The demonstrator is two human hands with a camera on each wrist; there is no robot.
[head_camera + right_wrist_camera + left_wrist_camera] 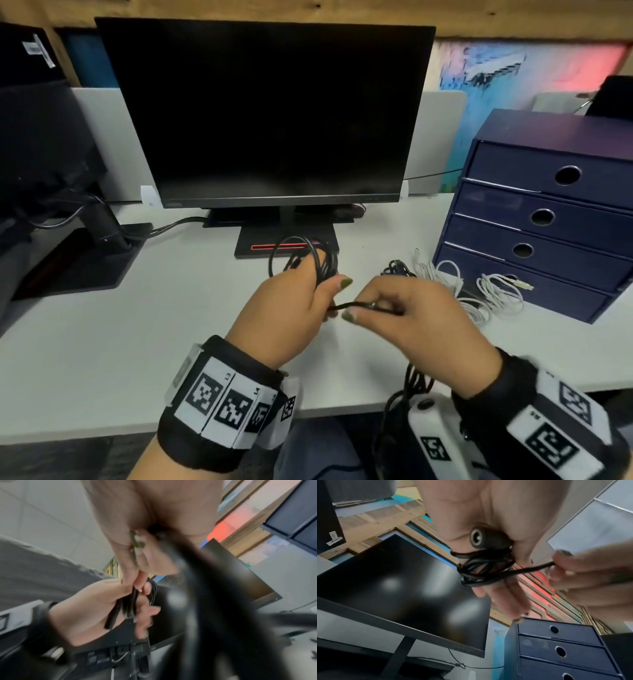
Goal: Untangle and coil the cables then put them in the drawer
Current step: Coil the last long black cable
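Note:
My left hand (301,301) grips a coil of black cable (308,257) above the white desk (137,325); its loops stick up past my fingers. In the left wrist view the black cable (484,566) wraps my left hand (496,574), and a round connector (477,538) sits against my palm. My right hand (394,308) pinches the free strand (356,305) of the same cable just right of the left hand; the rest hangs down past my right wrist (411,380). In the right wrist view the cable (130,601) runs blurred between both hands. A blue drawer unit (548,219) stands right, all drawers closed.
White cables (486,291) and a small black cable bundle (399,269) lie on the desk before the drawer unit. A dark monitor (267,113) on its stand (287,245) fills the middle back. A second monitor base (78,260) sits at left.

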